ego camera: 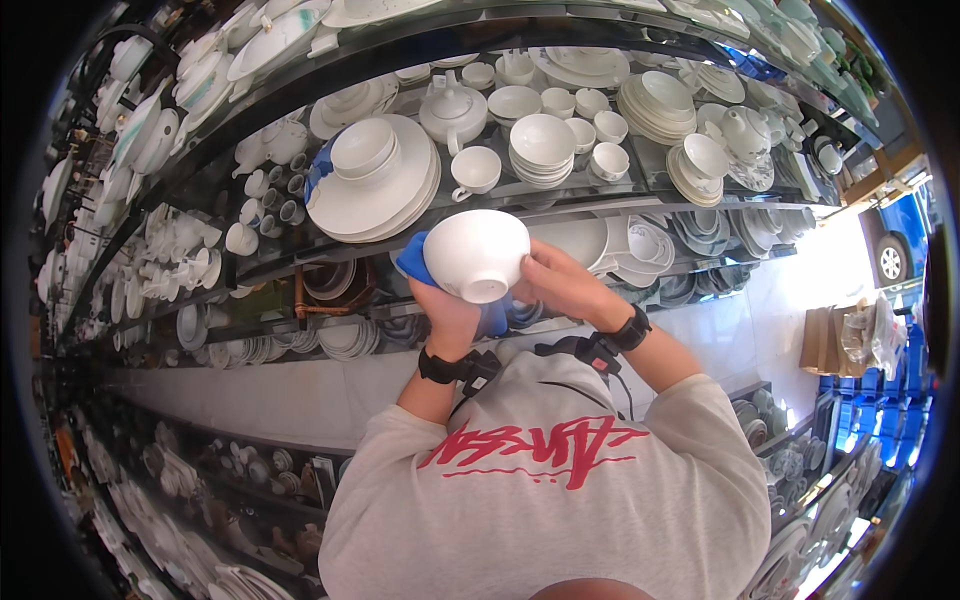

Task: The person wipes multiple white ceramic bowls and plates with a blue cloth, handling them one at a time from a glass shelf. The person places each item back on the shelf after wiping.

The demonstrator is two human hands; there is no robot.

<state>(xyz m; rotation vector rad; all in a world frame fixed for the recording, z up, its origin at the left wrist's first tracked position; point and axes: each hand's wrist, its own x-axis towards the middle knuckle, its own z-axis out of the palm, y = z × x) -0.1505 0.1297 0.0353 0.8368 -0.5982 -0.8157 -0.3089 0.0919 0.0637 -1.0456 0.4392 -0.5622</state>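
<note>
A white ceramic bowl [474, 244] is held tilted between both hands, its foot ring turned down towards my body. My left hand [447, 306] supports it from the left through a blue cloth [412, 259], part of which hangs below the bowl. On the right, my right hand [559, 279] grips the bowl's side with the thumb against the outer wall. Just beyond the bowl stand a white cup [475, 169] with a handle, a stack of white bowls [541, 142] and a stack of large white plates [330, 206] with bowls on top.
Dark-framed shelves [645, 214] curve around in front, crowded with crockery. A white teapot [453, 112] and another patterned teapot [744, 129] stand on the upper shelf. More loaded shelves lie behind me. Paper bags [829, 341] and blue crates [862, 420] are at the right.
</note>
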